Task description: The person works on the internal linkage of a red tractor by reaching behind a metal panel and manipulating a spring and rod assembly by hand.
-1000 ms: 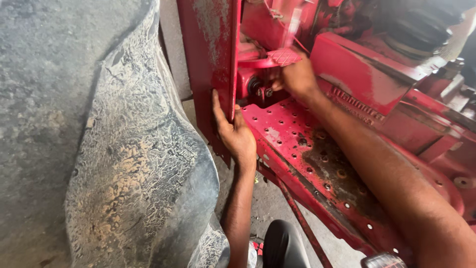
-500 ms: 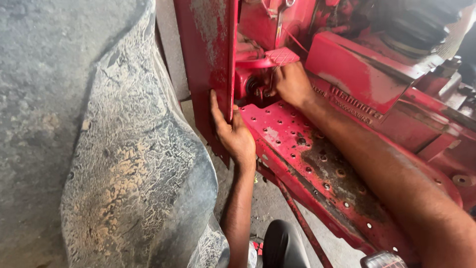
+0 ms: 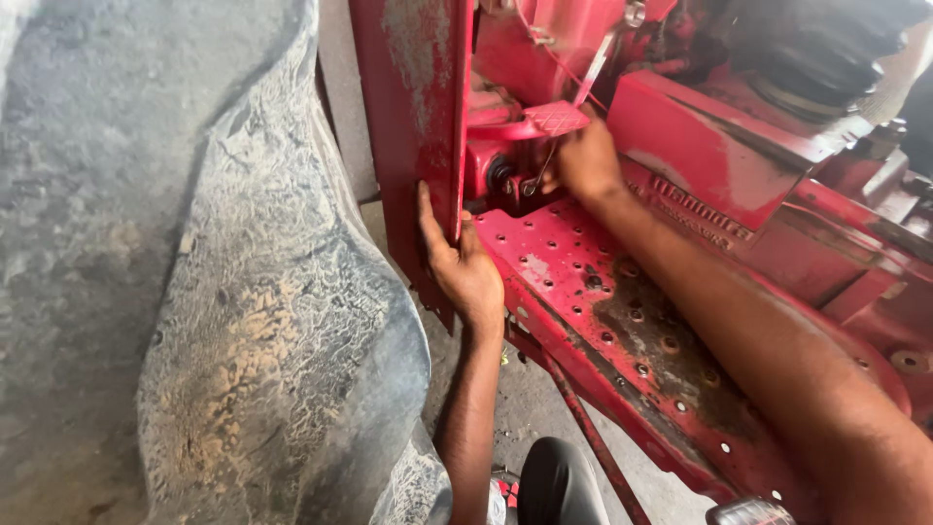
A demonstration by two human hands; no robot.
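Observation:
My left hand (image 3: 465, 264) grips the lower edge of an upright red metal panel (image 3: 413, 107), fingers wrapped around its edge. My right hand (image 3: 581, 160) reaches in under a red foot pedal (image 3: 544, 121), fingers closed at a small fitting near a dark round hub (image 3: 500, 175); what the fingers hold is hidden. Both hands work over a red perforated footplate (image 3: 583, 282) of a tractor.
A huge dusty grey tyre (image 3: 175, 292) fills the left side, close to the panel. Red machine body (image 3: 719, 146) and a black rubber boot (image 3: 816, 49) lie at the right. A thin red rod (image 3: 583, 428) runs below the footplate over concrete floor.
My right hand has slid a little lower and closer to the fitting under the pedal. My left hand stays on the panel edge.

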